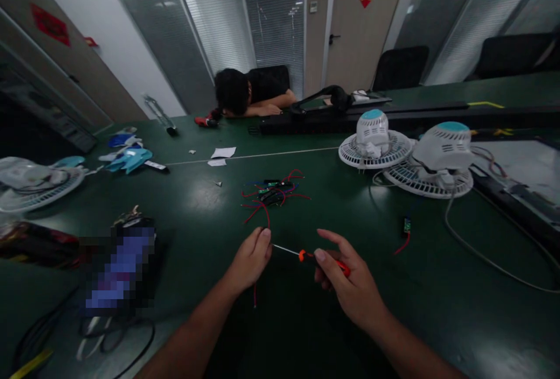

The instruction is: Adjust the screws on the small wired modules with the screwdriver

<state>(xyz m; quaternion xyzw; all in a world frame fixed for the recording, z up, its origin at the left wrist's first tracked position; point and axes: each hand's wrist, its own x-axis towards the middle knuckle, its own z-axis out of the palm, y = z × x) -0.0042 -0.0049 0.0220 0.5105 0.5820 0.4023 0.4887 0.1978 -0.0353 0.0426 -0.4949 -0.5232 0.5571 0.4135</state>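
Right hand (350, 285) grip holds screwdriver (312, 256), tip at left hand (251, 259).

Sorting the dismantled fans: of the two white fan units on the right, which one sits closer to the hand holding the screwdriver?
The left fan unit, sitting upright; the other fan unit lies farther right, tipped sideways over its grille.

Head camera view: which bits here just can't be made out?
- Screwdriver tip: hidden behind the left hand fingers.
- Red wire: its upper end vanishes inside that hand.
- Screwdriver handle: mostly covered by the right hand.
- Object at left: pixelated.
- Wire bundle: too small to identify parts.
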